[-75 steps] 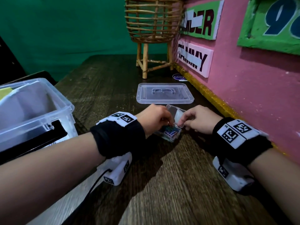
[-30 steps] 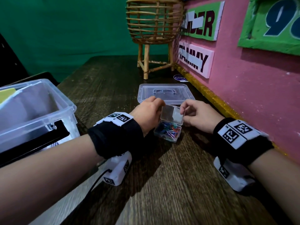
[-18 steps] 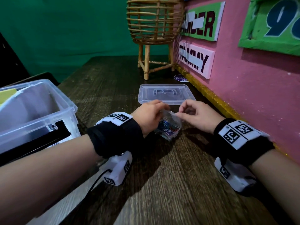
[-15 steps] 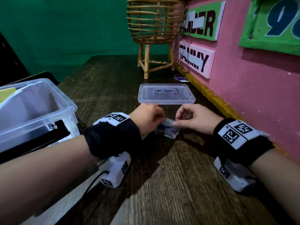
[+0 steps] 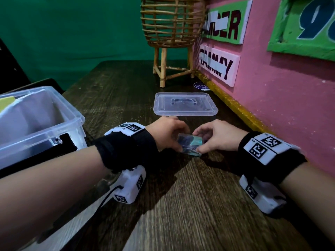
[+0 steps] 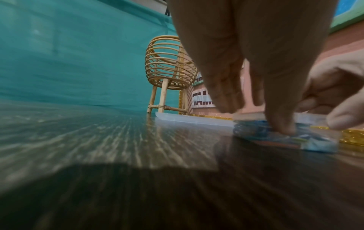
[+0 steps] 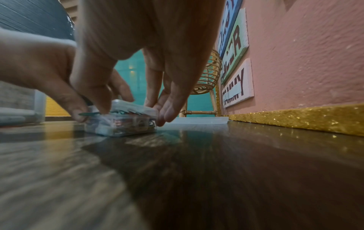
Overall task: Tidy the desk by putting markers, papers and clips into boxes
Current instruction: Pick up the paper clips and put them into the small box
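Head view: clip box (image 5: 190,146) lies on desk (image 5: 190,205), between both hands | left hand (image 5: 165,134) grips its left end, thumb on the side | right hand (image 5: 217,136) pinches its right end | lid down, clips inside | large lid (image 5: 184,104) beyond, bin (image 5: 39,122) well left.

We see the small clip box (image 5: 190,144) only in part: our left hand (image 5: 165,134) and right hand (image 5: 217,137) cover its ends, and motion blurs it. We cannot tell whether its lid is fully shut. The big storage box (image 5: 54,113) runs off the left edge. White strips mask the wall signs (image 5: 218,67).
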### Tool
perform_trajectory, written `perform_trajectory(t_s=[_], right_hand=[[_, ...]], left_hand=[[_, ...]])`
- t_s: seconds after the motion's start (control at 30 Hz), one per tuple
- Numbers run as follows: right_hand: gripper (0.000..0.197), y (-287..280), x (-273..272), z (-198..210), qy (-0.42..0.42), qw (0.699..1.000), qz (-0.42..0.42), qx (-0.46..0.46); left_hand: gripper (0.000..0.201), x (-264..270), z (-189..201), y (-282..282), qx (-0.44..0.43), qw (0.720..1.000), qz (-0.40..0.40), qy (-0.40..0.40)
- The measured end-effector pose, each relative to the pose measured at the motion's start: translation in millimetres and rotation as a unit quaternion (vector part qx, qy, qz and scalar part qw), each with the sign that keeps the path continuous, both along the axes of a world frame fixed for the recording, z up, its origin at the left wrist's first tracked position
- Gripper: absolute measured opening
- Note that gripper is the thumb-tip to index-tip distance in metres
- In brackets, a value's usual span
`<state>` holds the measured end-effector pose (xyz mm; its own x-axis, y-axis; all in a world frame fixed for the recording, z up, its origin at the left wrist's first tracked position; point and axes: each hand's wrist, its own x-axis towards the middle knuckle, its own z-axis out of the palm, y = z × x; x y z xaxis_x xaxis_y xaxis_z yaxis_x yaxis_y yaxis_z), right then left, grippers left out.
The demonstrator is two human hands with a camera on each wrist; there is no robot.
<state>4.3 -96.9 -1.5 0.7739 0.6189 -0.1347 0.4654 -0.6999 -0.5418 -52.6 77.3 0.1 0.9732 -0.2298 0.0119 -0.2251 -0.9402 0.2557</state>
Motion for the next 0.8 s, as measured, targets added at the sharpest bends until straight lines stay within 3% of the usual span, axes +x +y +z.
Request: perform_trajectory(t_s=[0.13, 0.43, 0.67, 0.8], right_hand=[[0.05, -0.6, 0.1, 0.8, 0.006, 1.0, 0.011, -0.009], [0.051, -2.7, -1.1, -0.6, 0.031, 0.999, 0.03, 0.01], [0.056, -1.6, -0.6, -1.6, 0.023, 0.999, 0.027, -0.002], [0.055, -1.4, -1.3, -0.2, 0.018, 0.999, 0.03, -0.01]], left_hand=[[0.066, -1.5, -1.8, -0.3, 0.026, 0.997, -0.013, 0.073], [0.049, -2.9, -2.7, -6.2, 0.07, 0.996, -0.041, 0.027], [0.062, -5.7, -3.2, -12.2, 0.046, 0.998, -0.032, 0.036], [0.057, -5.5, -0.9, -15.0, 0.042, 0.998, -0.015, 0.035]])
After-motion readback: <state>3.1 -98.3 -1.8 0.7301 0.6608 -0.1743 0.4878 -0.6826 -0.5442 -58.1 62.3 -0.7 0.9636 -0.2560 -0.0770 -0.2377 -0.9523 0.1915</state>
